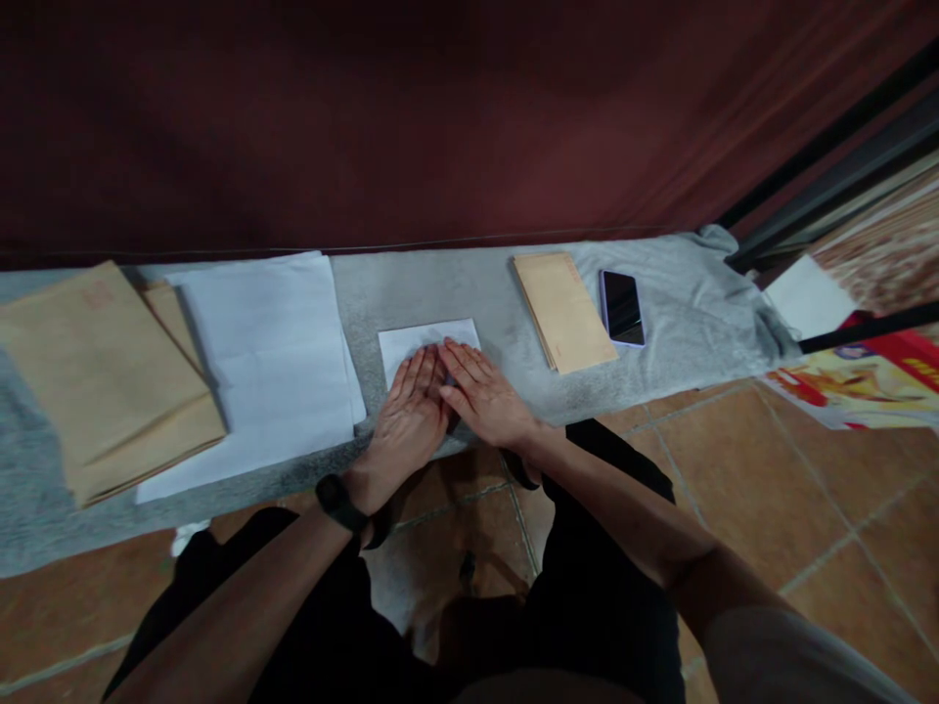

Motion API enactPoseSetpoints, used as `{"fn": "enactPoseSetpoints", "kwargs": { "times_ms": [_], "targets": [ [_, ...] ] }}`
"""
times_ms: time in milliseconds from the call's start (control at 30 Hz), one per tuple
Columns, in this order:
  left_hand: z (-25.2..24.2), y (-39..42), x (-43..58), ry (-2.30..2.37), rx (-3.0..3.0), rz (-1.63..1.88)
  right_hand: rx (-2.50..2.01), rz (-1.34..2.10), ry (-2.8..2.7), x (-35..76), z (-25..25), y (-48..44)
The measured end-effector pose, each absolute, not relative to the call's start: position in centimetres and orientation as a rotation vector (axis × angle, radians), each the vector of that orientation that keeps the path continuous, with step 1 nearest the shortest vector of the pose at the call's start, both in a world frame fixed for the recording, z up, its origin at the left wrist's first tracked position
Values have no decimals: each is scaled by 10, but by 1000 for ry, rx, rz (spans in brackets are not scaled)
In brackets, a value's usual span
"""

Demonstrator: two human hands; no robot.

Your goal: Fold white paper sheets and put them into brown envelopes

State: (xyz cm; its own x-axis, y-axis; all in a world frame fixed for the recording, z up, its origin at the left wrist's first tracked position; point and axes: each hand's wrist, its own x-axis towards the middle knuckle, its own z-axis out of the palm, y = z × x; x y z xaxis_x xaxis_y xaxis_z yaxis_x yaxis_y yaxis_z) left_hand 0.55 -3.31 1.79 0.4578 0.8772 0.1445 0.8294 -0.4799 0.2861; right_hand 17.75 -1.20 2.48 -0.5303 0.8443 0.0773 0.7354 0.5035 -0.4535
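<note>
While the left hand and the right hand lie flat on the small white paper, the fingers of each are extended and held close together. The paper is located near the front edge of the counter. To its left, brown envelopes overlap large white sheets. To its right, a second envelope stack lies beside a phone, nearer the counter's right edge. Envelope contents cannot be determined.
</note>
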Motion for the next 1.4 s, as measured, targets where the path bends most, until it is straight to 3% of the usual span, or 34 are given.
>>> {"fn": "enactPoseSetpoints", "kwargs": {
  "times_ms": [433,1400],
  "targets": [
    [-7,-26,9,1602,2541,375,-1383,427,-2450,166,5,-15],
    [0,-19,-2,1738,2337,515,-1552,204,-2443,188,-3,-7]
  ]
}}
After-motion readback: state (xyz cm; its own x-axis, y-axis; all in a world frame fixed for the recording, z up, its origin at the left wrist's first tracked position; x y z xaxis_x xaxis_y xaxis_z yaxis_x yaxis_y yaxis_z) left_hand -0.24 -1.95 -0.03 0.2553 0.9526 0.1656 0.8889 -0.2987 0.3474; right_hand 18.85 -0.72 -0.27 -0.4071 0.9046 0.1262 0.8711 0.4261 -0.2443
